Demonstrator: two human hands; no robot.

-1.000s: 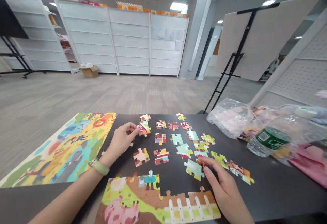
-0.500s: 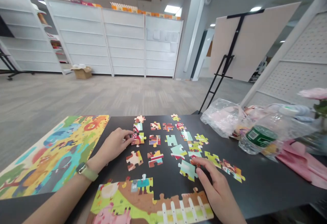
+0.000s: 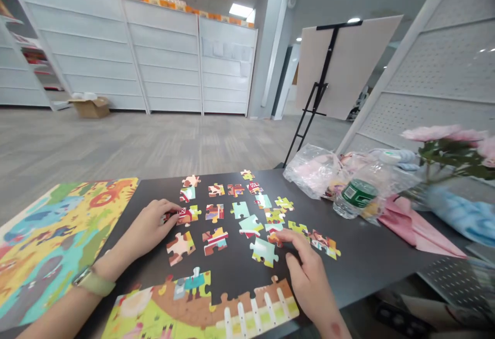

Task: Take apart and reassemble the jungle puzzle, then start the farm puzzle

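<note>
My left hand (image 3: 152,225), with a watch on its wrist, has thumb and index finger pinched at the left edge of a puzzle piece (image 3: 189,214) with a red barn and green on it. The piece lies flat on the black table. My right hand (image 3: 307,267) rests with its index fingertip on a red and pale blue puzzle piece (image 3: 273,229), its thumb held apart. Just left of that hand lies a light blue puzzle piece (image 3: 264,252). Several loose pieces spread between the hands. Nearest me is a joined puzzle section (image 3: 201,305) with a white fence and brown ground.
A colourful picture board (image 3: 58,241) lies on the left of the table (image 3: 371,272). At the right stand a green-labelled plastic bottle (image 3: 356,194), a clear plastic bag (image 3: 311,171), pink cloth (image 3: 417,228) and pink flowers (image 3: 444,133). An easel (image 3: 320,89) stands beyond the table.
The view has turned to the right, so everything sits further left in the picture. Both hands stay at about the same pieces; the right index finger still touches its piece.
</note>
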